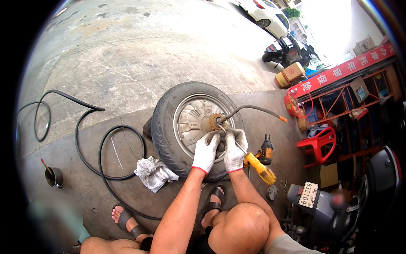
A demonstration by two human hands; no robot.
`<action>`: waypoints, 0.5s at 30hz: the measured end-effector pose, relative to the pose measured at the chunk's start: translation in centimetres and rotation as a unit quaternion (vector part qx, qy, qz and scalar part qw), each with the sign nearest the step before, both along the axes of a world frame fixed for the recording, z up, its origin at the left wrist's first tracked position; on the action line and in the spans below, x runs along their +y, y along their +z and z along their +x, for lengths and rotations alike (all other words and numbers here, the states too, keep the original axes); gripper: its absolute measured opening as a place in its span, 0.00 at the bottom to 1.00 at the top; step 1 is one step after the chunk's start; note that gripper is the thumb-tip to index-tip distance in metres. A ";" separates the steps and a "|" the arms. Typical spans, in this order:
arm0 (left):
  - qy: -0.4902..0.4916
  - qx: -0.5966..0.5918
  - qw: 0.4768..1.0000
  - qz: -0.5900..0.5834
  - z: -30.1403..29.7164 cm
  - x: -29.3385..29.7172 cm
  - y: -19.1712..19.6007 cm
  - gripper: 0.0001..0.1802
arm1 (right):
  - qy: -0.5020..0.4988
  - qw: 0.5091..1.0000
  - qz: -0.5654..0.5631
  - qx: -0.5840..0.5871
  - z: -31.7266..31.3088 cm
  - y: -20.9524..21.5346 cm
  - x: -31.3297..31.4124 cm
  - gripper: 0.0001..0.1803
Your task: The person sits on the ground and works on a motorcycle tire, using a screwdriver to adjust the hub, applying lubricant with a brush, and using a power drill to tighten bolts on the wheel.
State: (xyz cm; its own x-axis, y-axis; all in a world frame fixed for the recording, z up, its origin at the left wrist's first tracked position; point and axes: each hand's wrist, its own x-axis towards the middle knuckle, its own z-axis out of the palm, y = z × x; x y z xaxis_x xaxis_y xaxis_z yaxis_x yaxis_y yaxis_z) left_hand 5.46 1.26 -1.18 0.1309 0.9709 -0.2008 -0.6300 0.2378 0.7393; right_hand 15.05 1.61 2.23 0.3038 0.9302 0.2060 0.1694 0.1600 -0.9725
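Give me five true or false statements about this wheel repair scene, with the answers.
1. Both hands wear white gloves. True: the left hand and the right hand are gloved.
2. The right hand holds a screwdriver with a yellow handle. True.
3. The wheel hangs on a stand. False: it rests on the concrete ground.
4. A crumpled rag lies to the left of the wheel. True.
5. The plastic chair is blue. False: it is red.
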 end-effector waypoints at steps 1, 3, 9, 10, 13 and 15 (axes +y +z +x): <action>0.002 0.000 1.000 0.002 -0.1 0.0 -0.1 0.16 | -0.004 1.000 -0.002 0.014 0.0 -0.1 -0.2 0.01; -0.004 -0.019 1.000 0.003 0.0 0.0 0.2 0.16 | -0.012 0.998 -0.015 0.051 0.6 0.0 -0.2 0.01; -0.003 0.003 1.000 0.018 -0.6 -0.1 0.3 0.15 | -0.018 0.999 -0.014 0.024 2.5 2.4 0.9 0.10; 0.004 0.008 1.000 0.023 -0.5 -0.1 0.1 0.15 | -0.008 1.000 -0.016 0.009 2.9 3.2 0.8 0.11; 0.016 0.006 1.000 0.024 -0.3 -0.1 -0.2 0.15 | 0.090 0.987 -0.085 -0.101 2.1 7.5 -0.2 0.10; 0.009 0.000 1.000 0.014 0.3 0.0 0.2 0.15 | 0.151 0.965 -0.095 -0.192 1.1 10.2 -0.7 0.09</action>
